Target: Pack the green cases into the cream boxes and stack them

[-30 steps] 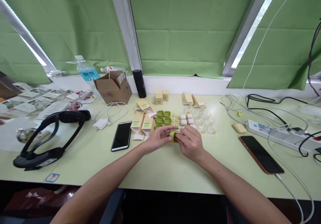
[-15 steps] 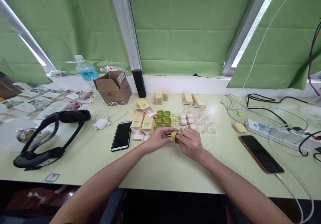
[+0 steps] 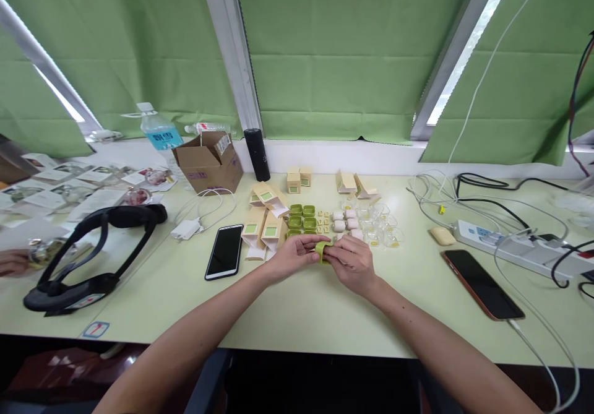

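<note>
Between both hands, above the table, is a small green square cup (image 3: 320, 251) tilted on its side. My left hand (image 3: 293, 258) grips its left side between thumb and fingers. My right hand (image 3: 351, 263) is closed at its right, fingertips at or inside the opening; whatever they pinch is hidden. Just beyond my hands stand several matching green cups (image 3: 309, 210) in rows. Beside them lie small yellowish pieces (image 3: 320, 222), pale pink and white rounded blocks (image 3: 351, 223), and clear plastic covers (image 3: 380, 222).
Kraft paper boxes (image 3: 273, 231) and a phone (image 3: 224, 252) lie left of the cups. Further left are a black headset (image 3: 99, 284) and another person's hand (image 3: 13, 262) at a glass ornament. On the right are a second phone (image 3: 482, 284), a power strip (image 3: 505, 250) and loose cables.
Another person's hand has come in at the left edge, by the glass ornament. My own hands and the green cup have barely moved.
</note>
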{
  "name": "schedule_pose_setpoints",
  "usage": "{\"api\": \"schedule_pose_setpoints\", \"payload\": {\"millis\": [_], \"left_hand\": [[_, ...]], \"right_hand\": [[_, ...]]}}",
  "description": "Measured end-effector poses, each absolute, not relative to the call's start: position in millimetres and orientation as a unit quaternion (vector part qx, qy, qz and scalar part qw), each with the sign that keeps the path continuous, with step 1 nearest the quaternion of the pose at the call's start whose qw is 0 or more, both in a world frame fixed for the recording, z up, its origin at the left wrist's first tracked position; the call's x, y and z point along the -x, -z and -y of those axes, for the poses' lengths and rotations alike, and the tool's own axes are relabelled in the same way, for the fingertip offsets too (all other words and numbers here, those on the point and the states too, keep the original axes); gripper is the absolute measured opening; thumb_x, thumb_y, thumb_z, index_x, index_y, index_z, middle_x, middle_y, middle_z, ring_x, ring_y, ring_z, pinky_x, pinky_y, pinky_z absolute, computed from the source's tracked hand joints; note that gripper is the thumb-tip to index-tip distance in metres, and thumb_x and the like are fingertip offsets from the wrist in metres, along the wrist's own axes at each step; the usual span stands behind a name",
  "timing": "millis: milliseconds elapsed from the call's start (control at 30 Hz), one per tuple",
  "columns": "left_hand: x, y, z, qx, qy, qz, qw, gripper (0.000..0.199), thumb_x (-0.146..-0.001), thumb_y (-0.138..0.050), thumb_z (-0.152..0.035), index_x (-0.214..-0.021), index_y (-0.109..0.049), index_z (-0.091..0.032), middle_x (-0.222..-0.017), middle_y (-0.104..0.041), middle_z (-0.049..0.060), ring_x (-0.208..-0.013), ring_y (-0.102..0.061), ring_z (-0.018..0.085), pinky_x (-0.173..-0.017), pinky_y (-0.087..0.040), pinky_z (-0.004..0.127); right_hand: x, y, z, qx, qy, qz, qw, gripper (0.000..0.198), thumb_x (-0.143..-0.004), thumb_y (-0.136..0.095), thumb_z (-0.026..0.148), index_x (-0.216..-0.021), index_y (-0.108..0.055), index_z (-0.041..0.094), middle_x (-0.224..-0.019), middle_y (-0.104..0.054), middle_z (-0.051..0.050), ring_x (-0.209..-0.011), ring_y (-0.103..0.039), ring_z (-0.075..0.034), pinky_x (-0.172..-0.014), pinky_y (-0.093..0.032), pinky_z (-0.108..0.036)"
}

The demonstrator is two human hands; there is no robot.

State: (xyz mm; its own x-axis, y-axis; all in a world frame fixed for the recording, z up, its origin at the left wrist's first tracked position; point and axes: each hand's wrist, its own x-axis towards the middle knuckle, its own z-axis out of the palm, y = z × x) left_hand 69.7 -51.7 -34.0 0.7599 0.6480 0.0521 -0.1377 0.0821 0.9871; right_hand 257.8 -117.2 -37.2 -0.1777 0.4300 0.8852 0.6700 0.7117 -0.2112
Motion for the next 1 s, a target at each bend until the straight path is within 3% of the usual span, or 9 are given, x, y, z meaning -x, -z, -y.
{"api": "schedule_pose_setpoints", "payload": {"millis": [467,1000], "left_hand": [[-71.5,37.3,51.0,-0.606,-0.286,-0.196,0.716,0.063,-0.075,-0.087,-0.050,-0.126,-0.072,-0.016,-0.112,-0.077,0.013,-0.105,-0.071,0.024,-0.098,-0.051,0.034],[-69.7,37.6,50.3,-0.582,-0.304,-0.165,0.736,0.063,-0.077,-0.087,-0.047,-0.131,-0.071,-0.019,-0.114,-0.076,0.012,-0.101,-0.068,0.020,-0.092,-0.047,0.029]], "right_hand": [[-255.8,32.8,117.2,0.348,0.071,0.751,0.557,0.013,-0.095,-0.066,0.015,-0.090,-0.076,0.021,-0.071,-0.074,-0.003,-0.060,-0.062,-0.014,-0.056,-0.048,-0.028],[-257.8,29.7,121.0,0.349,0.137,0.757,0.535,0.019,-0.090,-0.065,0.006,-0.102,-0.071,0.020,-0.085,-0.076,-0.006,-0.072,-0.062,-0.018,-0.062,-0.050,-0.032]]}}
